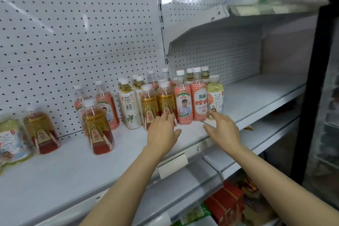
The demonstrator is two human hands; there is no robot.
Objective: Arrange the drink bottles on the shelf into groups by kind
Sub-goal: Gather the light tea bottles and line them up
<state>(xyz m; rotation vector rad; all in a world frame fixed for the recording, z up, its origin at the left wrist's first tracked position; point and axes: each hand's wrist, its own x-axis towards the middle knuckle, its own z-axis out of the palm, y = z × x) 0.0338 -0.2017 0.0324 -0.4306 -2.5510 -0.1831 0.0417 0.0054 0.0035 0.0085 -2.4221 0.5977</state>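
Several drink bottles stand mixed on the white shelf point(73, 167). A cluster in the middle holds orange-gold bottles point(166, 102), red-netted lychee bottles point(199, 101), white tea bottles point(129, 108) and a yellow-green tea bottle point(215, 97). Another orange-gold bottle point(97, 128) stands alone in front at the left, with two more bottles point(41, 132) at the far left. My left hand point(162, 130) reaches in with straight fingers touching the base of an orange-gold bottle. My right hand point(222, 127) is stretched out, fingertips near the foot of the yellow-green tea bottle, holding nothing.
A pegboard back wall point(73, 33) rises behind the shelf. An upper shelf point(256, 16) at the right carries plastic-wrapped goods. The lower shelf point(229, 203) holds red and green packets. A black post point(315, 82) stands at the right. The shelf's right part point(256, 95) is bare.
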